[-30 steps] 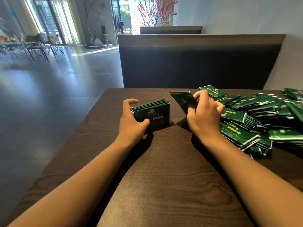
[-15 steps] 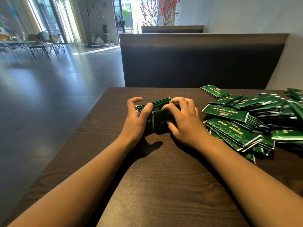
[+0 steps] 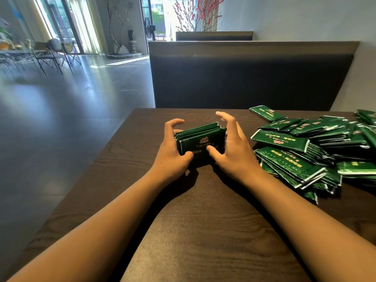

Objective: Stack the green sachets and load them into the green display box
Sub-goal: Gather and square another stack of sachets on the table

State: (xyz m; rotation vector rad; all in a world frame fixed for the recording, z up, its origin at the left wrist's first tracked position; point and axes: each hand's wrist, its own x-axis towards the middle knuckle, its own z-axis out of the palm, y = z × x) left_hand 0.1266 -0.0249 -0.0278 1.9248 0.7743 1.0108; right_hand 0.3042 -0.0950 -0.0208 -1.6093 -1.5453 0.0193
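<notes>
A stack of green sachets (image 3: pixel 200 139) stands on edge on the dark wooden table (image 3: pixel 203 231), held between both hands. My left hand (image 3: pixel 173 153) grips its left end, thumb on the front face and fingers curled over the back. My right hand (image 3: pixel 234 151) grips the right end, thumb pressed on the front, fingers arched above the top. A loose pile of green sachets (image 3: pixel 317 147) spreads over the table's right side. No green display box is in view.
A dark bench back (image 3: pixel 252 78) stands just beyond the table's far edge. The table's left edge drops to a grey polished floor (image 3: pixel 61 110). Chairs and a table stand far off at the left.
My right hand brought one sachet from the pile to the stack and laid it against the front. Both hands now hold the stack at its ends.
</notes>
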